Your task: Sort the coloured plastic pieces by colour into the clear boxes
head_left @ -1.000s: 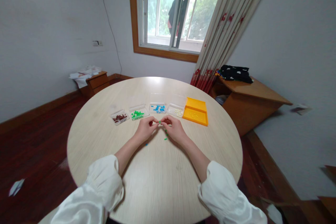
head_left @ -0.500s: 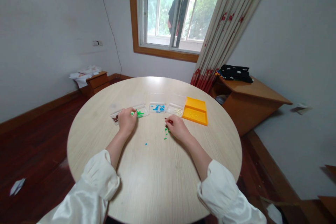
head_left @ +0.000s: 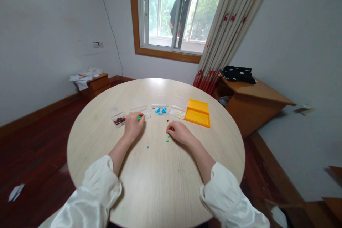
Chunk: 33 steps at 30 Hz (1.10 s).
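Observation:
My left hand (head_left: 134, 124) is curled over the near side of a clear box (head_left: 146, 113), which holds small green pieces (head_left: 139, 118) seen between thumb and fingers. Whether it grips any of them is hidden. Beside it on the left, another clear box (head_left: 115, 121) holds dark brown pieces (head_left: 120, 120). My right hand (head_left: 180, 131) pinches its fingertips together just above the tabletop, and what lies between them cannot be made out. A loose green piece (head_left: 167, 141) lies just below these fingers, and a brown piece (head_left: 167, 120) just beyond them.
A clear box with blue pieces (head_left: 160, 110), one with cream pieces (head_left: 180, 113) and an open yellow case (head_left: 198, 117) line the far side of the round table (head_left: 157, 185). One blue piece (head_left: 148, 147) lies alone nearer me. A person (head_left: 175, 14) shows beyond the window.
My left hand has shifted right and slightly nearer me, uncovering more of the brown pieces. My right hand has come slightly nearer me and now covers most of the loose green pieces.

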Tool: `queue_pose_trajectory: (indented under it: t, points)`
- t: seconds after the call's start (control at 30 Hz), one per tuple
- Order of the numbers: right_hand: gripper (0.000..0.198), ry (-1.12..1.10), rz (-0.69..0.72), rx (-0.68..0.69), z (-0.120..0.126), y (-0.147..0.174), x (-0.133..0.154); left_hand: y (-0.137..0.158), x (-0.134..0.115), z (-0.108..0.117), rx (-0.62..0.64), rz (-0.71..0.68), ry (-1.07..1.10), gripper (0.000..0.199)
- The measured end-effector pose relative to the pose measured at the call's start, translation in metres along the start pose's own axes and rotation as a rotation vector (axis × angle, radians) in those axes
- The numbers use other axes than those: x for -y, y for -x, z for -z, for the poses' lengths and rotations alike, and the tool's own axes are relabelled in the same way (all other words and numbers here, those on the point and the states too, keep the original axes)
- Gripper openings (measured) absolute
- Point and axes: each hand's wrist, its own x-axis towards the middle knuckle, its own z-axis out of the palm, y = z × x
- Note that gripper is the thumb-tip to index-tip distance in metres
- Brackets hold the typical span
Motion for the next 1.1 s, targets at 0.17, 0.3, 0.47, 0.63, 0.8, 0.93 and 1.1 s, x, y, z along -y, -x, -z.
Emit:
queue_pose_trajectory:
  t: [0.17, 0.3, 0.47, 0.63, 0.8, 0.93, 1.1]
  points:
    - [0.012, -0.008, 0.007, -0.049, -0.002, -0.001, 0.000, 0.003, -0.007, 0.000, 0.018, -0.042, 0.104, 0.016]
    - [0.013, -0.130, -0.010, -0.153, -0.005, -0.004, -0.002, 0.004, -0.011, -0.001, 0.075, -0.076, 0.217, 0.014]
    - [0.013, -0.233, -0.023, -0.311, -0.007, -0.008, -0.005, 0.015, -0.027, -0.012, 0.298, -0.254, 0.334, 0.021]
    - [0.013, -0.234, 0.004, -0.413, -0.007, -0.011, -0.008, 0.028, -0.050, -0.019, 0.426, -0.376, 0.336, 0.034]
    - [0.014, -0.225, 0.023, -0.383, -0.010, -0.012, -0.008, 0.031, -0.059, -0.022, 0.490, -0.426, 0.240, 0.024]
    - [0.014, -0.236, 0.018, -0.379, -0.009, -0.012, -0.006, 0.031, -0.060, -0.024, 0.506, -0.416, 0.213, 0.025]
    - [0.013, -0.233, 0.035, -0.388, -0.007, -0.010, -0.004, 0.029, -0.059, -0.023, 0.495, -0.363, 0.187, 0.021]
